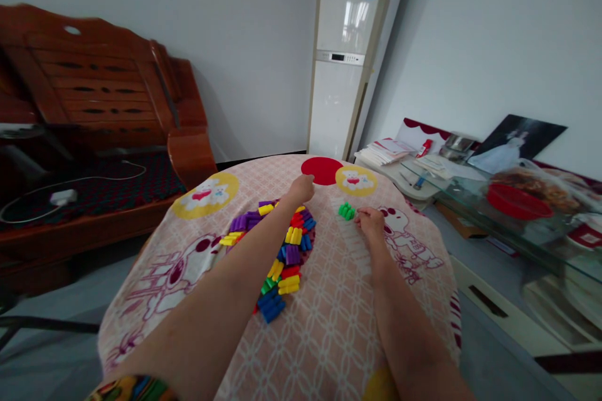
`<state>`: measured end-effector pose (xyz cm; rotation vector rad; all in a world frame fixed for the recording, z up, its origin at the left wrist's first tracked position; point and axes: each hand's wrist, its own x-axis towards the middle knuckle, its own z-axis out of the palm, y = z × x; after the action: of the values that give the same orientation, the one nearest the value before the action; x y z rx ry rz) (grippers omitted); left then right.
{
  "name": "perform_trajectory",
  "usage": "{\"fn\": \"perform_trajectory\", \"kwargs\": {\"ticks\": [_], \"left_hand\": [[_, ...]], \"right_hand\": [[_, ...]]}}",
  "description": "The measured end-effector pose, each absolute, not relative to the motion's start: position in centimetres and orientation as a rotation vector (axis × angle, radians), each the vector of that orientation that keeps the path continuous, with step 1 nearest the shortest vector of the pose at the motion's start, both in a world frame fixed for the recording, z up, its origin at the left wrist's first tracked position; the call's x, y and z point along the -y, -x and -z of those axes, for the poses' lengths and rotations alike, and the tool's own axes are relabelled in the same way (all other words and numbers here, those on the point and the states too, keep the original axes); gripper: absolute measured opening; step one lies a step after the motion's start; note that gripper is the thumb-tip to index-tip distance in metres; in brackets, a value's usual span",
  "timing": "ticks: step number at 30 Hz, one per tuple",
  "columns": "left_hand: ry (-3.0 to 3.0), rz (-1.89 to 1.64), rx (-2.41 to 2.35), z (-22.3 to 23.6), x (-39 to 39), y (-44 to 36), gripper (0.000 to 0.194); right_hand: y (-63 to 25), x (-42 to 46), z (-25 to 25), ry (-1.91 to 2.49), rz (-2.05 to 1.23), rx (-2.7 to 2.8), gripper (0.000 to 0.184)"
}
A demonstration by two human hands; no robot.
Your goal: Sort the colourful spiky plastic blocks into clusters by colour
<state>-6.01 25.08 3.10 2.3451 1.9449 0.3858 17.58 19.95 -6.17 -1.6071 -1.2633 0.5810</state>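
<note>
A round table covered with a pink cartoon-print cloth (329, 326) is in front of me. A pile of coloured plastic blocks (282, 257), purple, yellow, blue, red and green, lies on its middle. My left hand (301, 188) reaches over the far end of the pile with its fingers curled down; what they hold, if anything, is hidden. My right hand (370, 220) rests on the cloth with fingers pinched beside a small green block (347, 210), touching or nearly touching it.
A dark wooden sofa (94, 113) with a cable and charger stands at the left. A tall white air conditioner (345, 50) is in the corner. A glass-topped low cabinet (508, 200) at the right carries papers, a red bowl and a framed photo.
</note>
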Motion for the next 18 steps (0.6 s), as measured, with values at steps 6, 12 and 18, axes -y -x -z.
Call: {"fn": "perform_trajectory", "kwargs": {"ticks": [6, 12, 18], "left_hand": [[-2.359, -0.288, -1.914, 0.1, -27.0, 5.6, 0.041], [-2.397, -0.291, -1.910, 0.7, -26.4, 5.4, 0.031], [-2.489, -0.376, -1.736, 0.1, -24.7, 2.9, 0.034]], "right_hand": [[-17.6, -20.2, 6.2, 1.635, -0.536, 1.286, 0.031], [-17.4, -20.3, 6.0, 1.674, -0.498, 1.303, 0.028], [-17.3, -20.1, 5.8, 1.656, -0.474, 1.336, 0.029]]}}
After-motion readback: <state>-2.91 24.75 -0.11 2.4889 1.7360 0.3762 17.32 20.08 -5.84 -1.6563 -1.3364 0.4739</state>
